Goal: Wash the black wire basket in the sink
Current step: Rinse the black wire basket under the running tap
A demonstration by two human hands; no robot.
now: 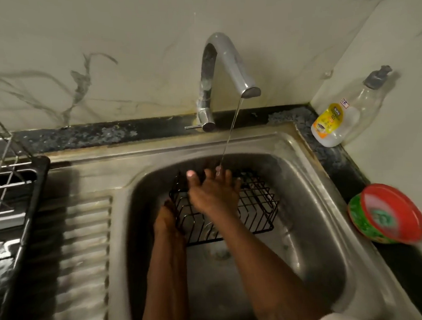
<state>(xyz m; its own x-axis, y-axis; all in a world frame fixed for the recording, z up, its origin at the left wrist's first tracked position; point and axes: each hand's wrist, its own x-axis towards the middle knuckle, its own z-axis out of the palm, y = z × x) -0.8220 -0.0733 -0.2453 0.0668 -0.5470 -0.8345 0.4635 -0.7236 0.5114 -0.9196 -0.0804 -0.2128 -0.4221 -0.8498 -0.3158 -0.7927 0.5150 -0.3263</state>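
While left grip [166, 218] holds basket [256, 210], right grip [209, 193] spreads open.

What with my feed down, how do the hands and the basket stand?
Left hand grips black wire basket by its left side. Right hand open above it, in tap stream. Basket in sink; nothing blocks it.

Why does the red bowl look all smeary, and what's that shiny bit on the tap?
Head view: the red and green bowl is smeared by motion blur near the frame's edge; the chrome tap shows bright glare along its curve; the right hand is slightly blurred too; the dish rack sits in dim shadow.
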